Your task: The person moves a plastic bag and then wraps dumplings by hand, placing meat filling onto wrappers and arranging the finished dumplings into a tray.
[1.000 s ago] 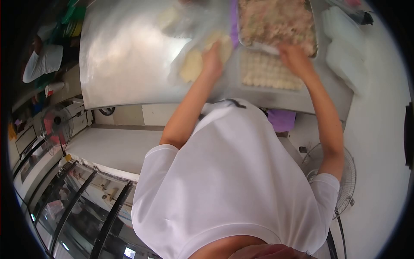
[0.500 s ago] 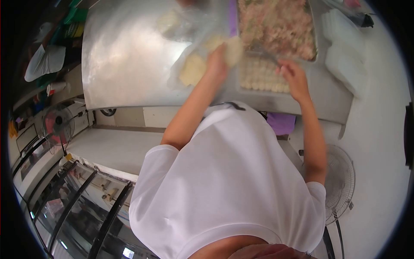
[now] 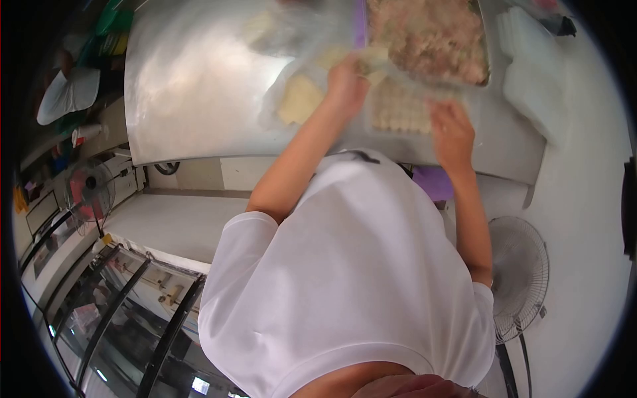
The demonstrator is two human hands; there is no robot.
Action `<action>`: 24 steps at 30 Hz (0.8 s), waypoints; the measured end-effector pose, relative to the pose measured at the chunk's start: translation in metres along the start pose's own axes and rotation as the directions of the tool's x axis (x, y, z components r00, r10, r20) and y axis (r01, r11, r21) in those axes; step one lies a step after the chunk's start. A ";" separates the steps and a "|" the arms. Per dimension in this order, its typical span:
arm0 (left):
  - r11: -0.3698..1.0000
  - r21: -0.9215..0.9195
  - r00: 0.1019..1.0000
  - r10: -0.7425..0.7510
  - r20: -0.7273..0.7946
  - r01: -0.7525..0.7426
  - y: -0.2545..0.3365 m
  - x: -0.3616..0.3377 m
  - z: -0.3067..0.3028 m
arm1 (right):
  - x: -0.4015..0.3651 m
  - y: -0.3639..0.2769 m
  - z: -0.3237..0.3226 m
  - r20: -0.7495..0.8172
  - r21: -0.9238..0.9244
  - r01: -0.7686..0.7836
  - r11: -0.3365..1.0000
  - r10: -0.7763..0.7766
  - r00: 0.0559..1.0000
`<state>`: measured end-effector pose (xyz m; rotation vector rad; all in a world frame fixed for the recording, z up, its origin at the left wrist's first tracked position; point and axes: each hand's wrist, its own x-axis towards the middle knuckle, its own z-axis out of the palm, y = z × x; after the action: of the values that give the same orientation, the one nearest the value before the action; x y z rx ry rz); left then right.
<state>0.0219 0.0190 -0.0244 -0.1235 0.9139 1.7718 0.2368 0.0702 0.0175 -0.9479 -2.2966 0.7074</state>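
My left hand (image 3: pixel 348 86) is closed on a pale dumpling wrapper (image 3: pixel 375 54), with a bit of filling seemingly on it. More wrappers (image 3: pixel 300 101) lie on a plastic sheet just left of that hand. My right hand (image 3: pixel 453 129) is closed by the near right corner of a tray of dumplings (image 3: pixel 401 109), which sit in tight rows. A thin metal spatula showed in this hand a moment before; motion now blurs it. Beyond the dumplings is a large container of pinkish minced filling with green bits (image 3: pixel 434 40).
The steel table (image 3: pixel 192 86) carries a blurred pale pile in plastic (image 3: pixel 262 30) farther back. Stacked clear plastic trays (image 3: pixel 534 93) stand at the right by the wall. A fan (image 3: pixel 521 278) is at my right, and a glass case (image 3: pixel 119 318) is behind left.
The right hand has drawn down slightly, away from the filling container. My left hand has moved a little right and up, and its wrapper now looks tilted or folded.
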 end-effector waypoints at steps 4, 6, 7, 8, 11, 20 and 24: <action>0.998 0.058 1.000 -0.002 -0.011 0.002 0.003 -0.006 0.001 | 0.003 0.004 0.002 0.164 -0.238 0.134 0.962 -0.096 0.982; 0.999 0.048 0.998 0.020 -0.062 -0.017 0.004 0.000 -0.015 | 0.013 0.014 -0.012 0.224 -0.278 0.169 0.946 -0.107 0.969; 0.999 0.046 0.993 0.029 -0.113 -0.024 0.004 -0.001 -0.024 | 0.019 0.019 -0.021 0.208 -0.234 0.156 0.960 -0.107 0.972; 0.999 0.047 0.993 0.028 -0.115 -0.023 0.004 -0.001 -0.033 | 0.026 0.025 -0.029 0.188 -0.193 0.142 0.971 -0.106 0.976; 0.999 -0.037 0.997 -0.006 -0.083 0.003 0.008 0.001 -0.044 | 0.046 0.048 -0.047 0.336 -0.379 0.045 0.924 0.092 0.937; 0.991 -0.040 0.990 -0.128 -0.049 0.126 0.004 -0.002 -0.059 | 0.099 0.048 0.004 0.613 -0.572 0.420 0.705 0.027 0.790; 0.996 -0.049 0.993 -0.082 -0.090 0.078 0.012 -0.009 -0.060 | 0.116 0.059 0.013 0.663 -0.549 0.493 0.675 -0.007 0.749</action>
<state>-0.0049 -0.0268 -0.0561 -0.2687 0.9221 1.7246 0.1862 0.1899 0.0033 -0.6741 -3.3432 -0.0757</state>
